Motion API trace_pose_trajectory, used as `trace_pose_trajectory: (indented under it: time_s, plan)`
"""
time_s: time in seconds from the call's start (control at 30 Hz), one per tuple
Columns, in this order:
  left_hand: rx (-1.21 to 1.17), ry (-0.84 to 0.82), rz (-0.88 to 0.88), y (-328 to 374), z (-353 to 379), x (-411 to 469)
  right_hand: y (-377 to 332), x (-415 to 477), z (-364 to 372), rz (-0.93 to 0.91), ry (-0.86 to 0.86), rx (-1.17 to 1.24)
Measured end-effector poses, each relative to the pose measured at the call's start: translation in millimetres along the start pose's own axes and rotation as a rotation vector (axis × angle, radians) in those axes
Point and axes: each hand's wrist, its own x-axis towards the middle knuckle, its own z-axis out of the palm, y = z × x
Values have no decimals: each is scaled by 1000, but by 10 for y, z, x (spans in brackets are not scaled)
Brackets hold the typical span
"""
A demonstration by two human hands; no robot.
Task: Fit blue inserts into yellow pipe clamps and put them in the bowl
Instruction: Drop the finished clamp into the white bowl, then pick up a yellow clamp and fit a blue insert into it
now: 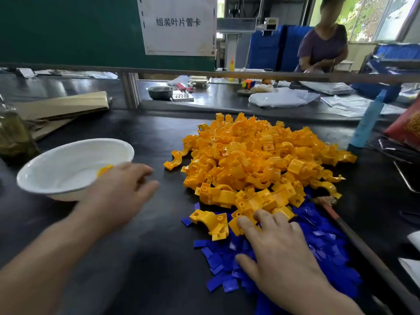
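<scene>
A big heap of yellow pipe clamps point(256, 155) lies on the black table, with a pile of blue inserts point(318, 242) at its near side. A white bowl point(56, 164) stands at the left with one yellow clamp point(105, 169) inside. My left hand point(120, 192) hovers by the bowl's right rim, fingers relaxed and holding nothing. My right hand point(279, 251) lies flat over the blue inserts, its straight fingertips touching yellow clamps at the heap's near edge.
Folded cardboard point(66, 108) and a glass jar point(13, 137) sit at the far left. A blue tube point(368, 121) and a brush point(329, 208) lie to the right of the heap. A metal bowl point(160, 92) and plastic bags lie beyond a rail, where another person works.
</scene>
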Motion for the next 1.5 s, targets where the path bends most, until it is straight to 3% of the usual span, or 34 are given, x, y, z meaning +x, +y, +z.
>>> trace_pose_trajectory:
  time_s: [0.1,0.17,0.33,0.53,1.0,1.27,1.5]
  plan:
    - [-73,-436,196,642,308,-250,-56,-49,-16,9,18,-26]
    - [25,-513,178,812,515,-297,-45,-100,19,7,112,-10]
    - [91,-383,-34,875,607,-349,-3,-122,162,14,150,-27]
    - [127,-351,28,973,636,-326,-37,-49,168,50,189,-24]
    - [-481,-270,-86,920,771,-293,55,-6,209,10,202,6]
    - [-1032,-233,-202,896,560,-306,120,-4,234,3,124,76]
    - [-1165,-352,-152,875,560,-336,142,-27,162,-16,239,244]
